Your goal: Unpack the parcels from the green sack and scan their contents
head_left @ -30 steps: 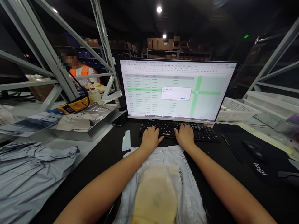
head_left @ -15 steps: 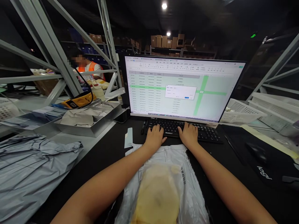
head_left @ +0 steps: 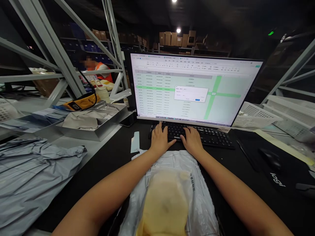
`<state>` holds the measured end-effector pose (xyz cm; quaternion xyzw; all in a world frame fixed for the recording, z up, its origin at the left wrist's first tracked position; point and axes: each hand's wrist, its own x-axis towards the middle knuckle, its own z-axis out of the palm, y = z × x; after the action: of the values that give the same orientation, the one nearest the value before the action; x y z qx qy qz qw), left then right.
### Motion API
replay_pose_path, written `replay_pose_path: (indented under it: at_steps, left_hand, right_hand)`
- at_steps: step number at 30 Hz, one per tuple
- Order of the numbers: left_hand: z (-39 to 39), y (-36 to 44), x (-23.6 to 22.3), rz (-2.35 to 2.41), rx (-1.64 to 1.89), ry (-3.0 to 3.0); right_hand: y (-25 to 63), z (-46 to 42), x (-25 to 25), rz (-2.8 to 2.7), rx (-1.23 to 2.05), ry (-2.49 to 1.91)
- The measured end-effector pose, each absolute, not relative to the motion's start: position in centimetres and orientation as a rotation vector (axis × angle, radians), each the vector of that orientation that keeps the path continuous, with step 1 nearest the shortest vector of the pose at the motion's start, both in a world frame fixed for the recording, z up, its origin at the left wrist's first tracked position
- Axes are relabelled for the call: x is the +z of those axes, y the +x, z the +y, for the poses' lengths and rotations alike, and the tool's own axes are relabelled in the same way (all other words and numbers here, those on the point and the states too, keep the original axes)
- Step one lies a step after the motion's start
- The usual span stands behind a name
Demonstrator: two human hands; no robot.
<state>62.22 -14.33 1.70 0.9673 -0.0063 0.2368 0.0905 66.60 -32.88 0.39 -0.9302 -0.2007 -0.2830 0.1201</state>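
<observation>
My left hand (head_left: 159, 136) rests on the left part of a black keyboard (head_left: 214, 139), its fingers spread over the keys. On the keyboard's middle lies my right hand (head_left: 193, 139), fingers apart and thumb stretched toward the left one. Neither holds anything. Behind the keyboard stands a monitor (head_left: 157, 98) with a spreadsheet and a small dialog box (head_left: 190, 94). Below my hands, between my forearms, a pale plastic mailing bag (head_left: 204, 196) lies on the black desk mat, with a yellowish package (head_left: 164, 203) on or in it; which, I cannot tell.
Grey mailing bags (head_left: 36, 177) lie at the left, near a grey box (head_left: 95, 132) with beige cloth. A phone (head_left: 127, 120) lies beside it. At the right are a mouse (head_left: 270, 159) and white baskets (head_left: 256, 114). A person in an orange vest (head_left: 105, 70) is beyond the metal frame.
Both hands have shifted slightly left, and the left one now covers more of the keyboard's left end. The view has tilted a little.
</observation>
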Motion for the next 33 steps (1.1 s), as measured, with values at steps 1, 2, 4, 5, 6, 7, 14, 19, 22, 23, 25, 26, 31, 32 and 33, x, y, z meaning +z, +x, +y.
replay_pose_path:
  at_steps: [1,2,4,5,6,7,14,19,22,23,25,26,31,32,33]
  left_hand:
    - [-14.28,62.30,1.54,0.019,0.709,2.865]
    - [-14.23,62.38,1.41,0.045,0.709,2.859]
    - [-14.12,62.51,1.27,0.061,0.705,2.857]
    - [-14.06,62.55,1.26,0.057,0.703,2.860]
    - [-14.02,62.59,1.29,0.050,0.699,2.863]
    - [-13.99,62.61,1.34,0.039,0.694,2.867]
    - [-14.02,62.64,1.72,-0.112,0.677,2.869]
    - [-14.05,62.53,1.90,-0.136,0.644,2.846]
    - [-14.10,62.43,1.91,-0.178,0.676,2.836]
    - [-14.12,62.41,1.89,-0.191,0.679,2.837]
    - [-14.14,62.40,1.81,-0.199,0.678,2.849]
    - [-14.13,62.41,1.75,-0.199,0.678,2.859]
    - [-13.96,62.60,1.41,-0.215,0.668,2.904]
    - [-13.94,62.64,1.36,-0.225,0.669,2.908]
    - [-13.92,62.67,1.33,-0.234,0.671,2.913]
  right_hand:
    - [66.66,-32.89,0.31,-0.604,-0.819,-2.712]
    - [66.72,-32.92,0.24,-0.620,-0.813,-2.707]
    - [66.80,-32.95,0.15,-0.646,-0.802,-2.697]
    - [66.81,-32.94,0.14,-0.655,-0.796,-2.692]
    - [66.82,-32.93,0.14,-0.661,-0.791,-2.687]
    - [66.81,-32.91,0.16,-0.663,-0.785,-2.683]
    - [66.63,-32.79,0.50,-0.646,-0.735,-2.698]
    - [66.49,-32.70,0.70,-0.636,-0.681,-2.724]
    - [66.45,-32.69,0.72,-0.640,-0.671,-2.719]
    - [66.45,-32.70,0.72,-0.648,-0.669,-2.715]
    - [66.46,-32.72,0.74,-0.669,-0.662,-2.707]
    - [66.46,-32.73,0.75,-0.680,-0.658,-2.705]
    - [66.50,-32.77,0.84,-0.687,-0.642,-2.717]
    - [66.50,-32.76,0.87,-0.680,-0.641,-2.719]
    - [66.50,-32.76,0.89,-0.672,-0.640,-2.720]
